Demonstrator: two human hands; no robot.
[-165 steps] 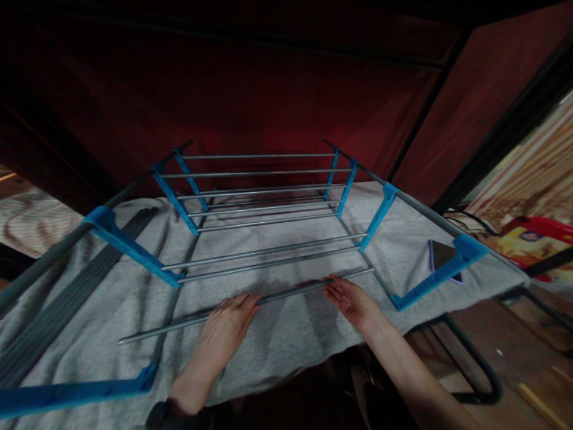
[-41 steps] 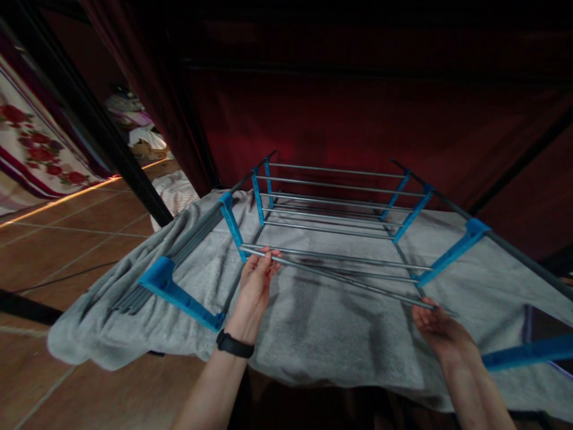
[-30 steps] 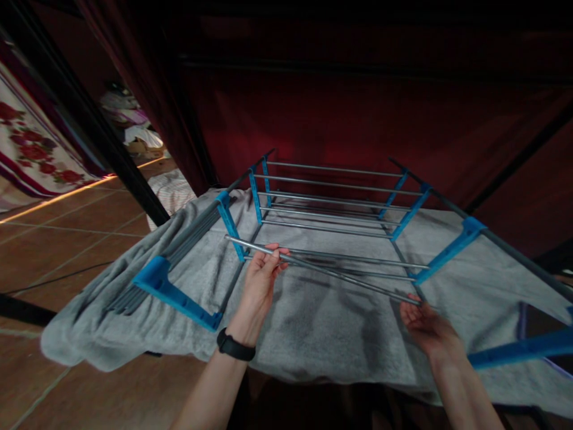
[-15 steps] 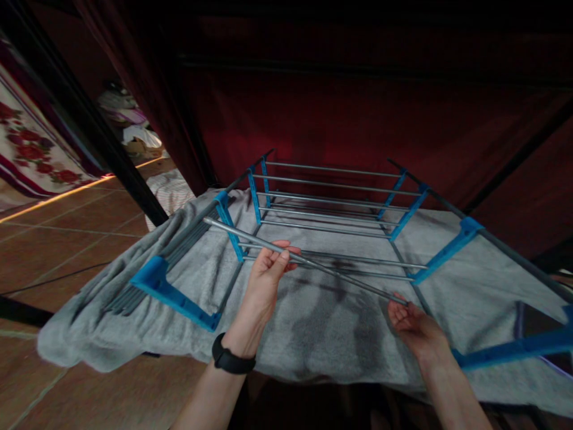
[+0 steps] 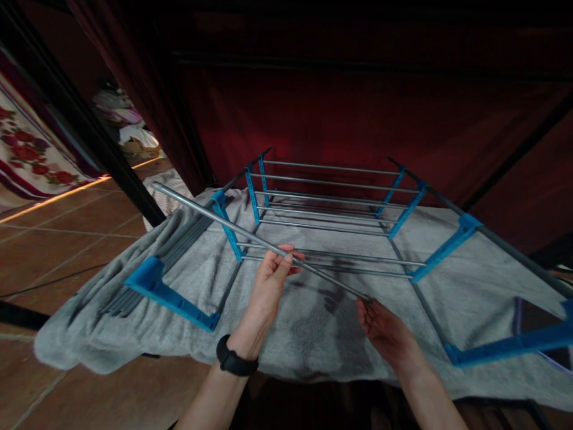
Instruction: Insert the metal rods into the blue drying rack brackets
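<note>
Rod of slim grey metal slants across the centre of our view, one end pointing to ten o'clock, the other to four. Our left hand, wearing a black wristband, grips it near the middle, thumb on top. Our right hand, at four o'clock, has its fingertips touching the lower end; we cannot tell how firmly they close. Beyond the rod, a frame of grey tubes and blue plastic brackets rests on soft grey cloth. Between eight and nine, we see a bundle of grey rods. Between three and four lies a flat dark rectangle with a purple edge, partly hidden by a bracket.
</note>
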